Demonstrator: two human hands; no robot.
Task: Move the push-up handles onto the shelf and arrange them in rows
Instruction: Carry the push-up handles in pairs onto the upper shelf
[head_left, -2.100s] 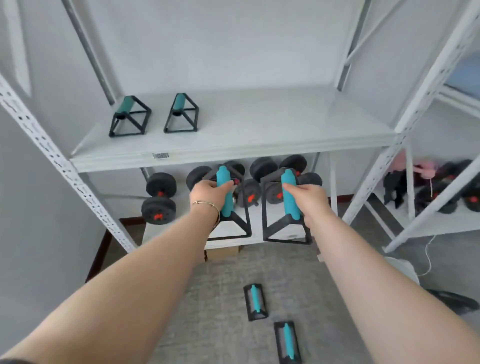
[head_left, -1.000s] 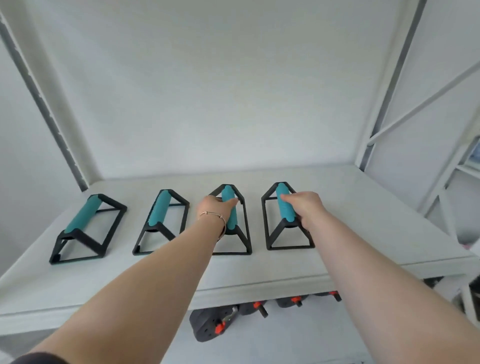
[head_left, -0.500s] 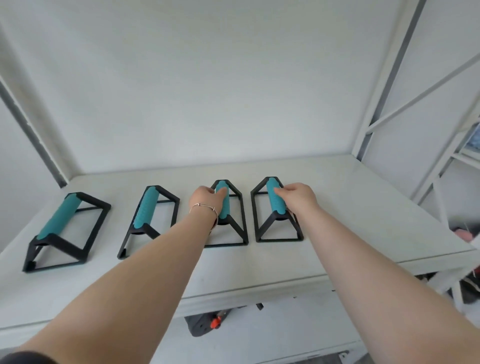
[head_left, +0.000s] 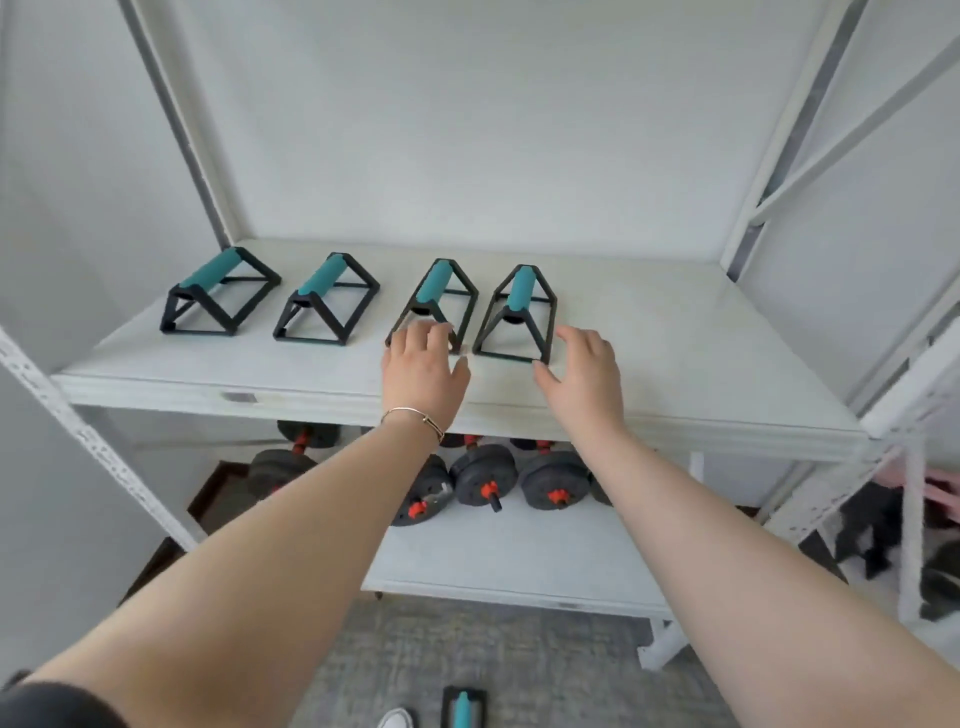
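Four handles (head_left: 519, 312) are standing in one row on the shelf (head_left: 675, 364). Left hand (head_left: 423, 371) and right hand (head_left: 584, 382) are hovering near its front edge, fingers slack, grasping nothing. Floor handle (head_left: 462, 709) is lying well below, between the arms and nearer the left, grip pointing shelfward.

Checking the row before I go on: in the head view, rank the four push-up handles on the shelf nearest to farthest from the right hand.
1. The rightmost handle, just ahead-left of the right hand.
2. The second-from-right handle, just past the left hand.
3. The second-from-left handle, left of centre.
4. The leftmost handle, at the row's left end.
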